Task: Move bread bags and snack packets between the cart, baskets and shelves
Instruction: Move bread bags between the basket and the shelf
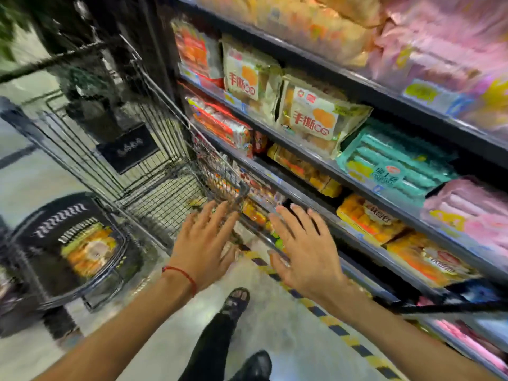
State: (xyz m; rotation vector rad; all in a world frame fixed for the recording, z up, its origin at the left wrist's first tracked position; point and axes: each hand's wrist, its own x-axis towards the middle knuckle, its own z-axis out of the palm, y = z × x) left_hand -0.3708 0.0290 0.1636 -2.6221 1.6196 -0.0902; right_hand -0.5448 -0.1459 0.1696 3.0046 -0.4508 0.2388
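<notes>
My left hand [204,243] is spread wide, fingers straight and holding nothing, its fingertips reaching the near corner of the wire shopping cart [154,171]. The blur keeps me from telling whether they touch the wire. My right hand [305,251] is just beside it, equally flat and empty, held out in front of the lower shelf edge. A red string bracelet [181,273] sits on my left wrist.

The bread bags are on the shelves [316,163] to my right. Two cream bags with orange print stand on the second tier, one bread bag [313,119] leaning forward over the edge and another [247,75] behind it to the left. Red-wrapped packets [220,122] lie a tier lower at the cart end. A teal pack [398,166] and pink packs [472,213] fill the space further right, with yellow snack packets [365,218] below them.

To my left, low by the floor, a black basket [41,232] holds one yellow-and-orange packet [88,250] lying flat. The cart stands between that basket and the shelves, close against the shelf fronts.

Yellow-and-black tape [330,320] runs along the floor at the shelf base, and my sandalled foot [236,301] is just left of it.
</notes>
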